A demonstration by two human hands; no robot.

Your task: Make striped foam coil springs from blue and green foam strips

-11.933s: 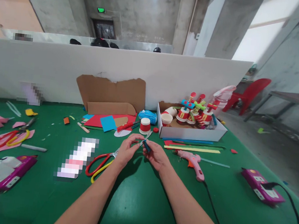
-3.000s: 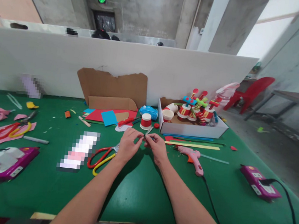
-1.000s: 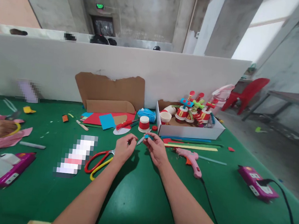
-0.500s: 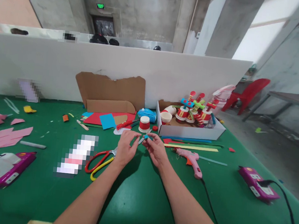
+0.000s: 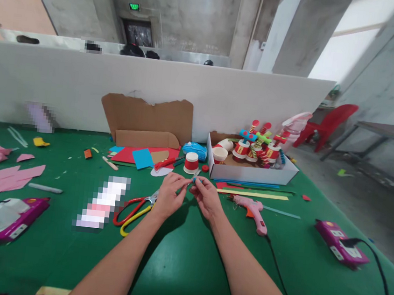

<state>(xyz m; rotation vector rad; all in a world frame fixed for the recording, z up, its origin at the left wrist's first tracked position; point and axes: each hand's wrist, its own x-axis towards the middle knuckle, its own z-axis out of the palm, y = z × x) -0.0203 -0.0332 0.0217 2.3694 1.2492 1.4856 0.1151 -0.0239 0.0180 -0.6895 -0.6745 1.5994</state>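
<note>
A small blue paper strip (image 5: 194, 180) is pinched between the thumb and fingers of my right hand (image 5: 208, 199). It looks curled, and the fingers hide part of it. My left hand (image 5: 171, 194) is close by on the left, its index finger stretched out to the strip and touching it. The left thumb stays apart below that finger. Just beyond my hands stands an upside-down red and white paper cup (image 5: 191, 163), with a red bottle cap (image 5: 205, 168) to its right. Scissors with red and yellow handles (image 5: 136, 212) lie beside my left wrist.
A white box (image 5: 250, 174) holds cups and finished cup figures. A pink glue gun (image 5: 252, 210) lies right, its cord running to a purple power strip (image 5: 342, 243). Coloured paper (image 5: 142, 158) lies ahead, pink scraps (image 5: 10, 179) and another power strip (image 5: 16, 222) left.
My left index finger has come right onto the blue paper strip, which now looks more curled. My right hand keeps its pinch. The whole view has shifted slightly.
</note>
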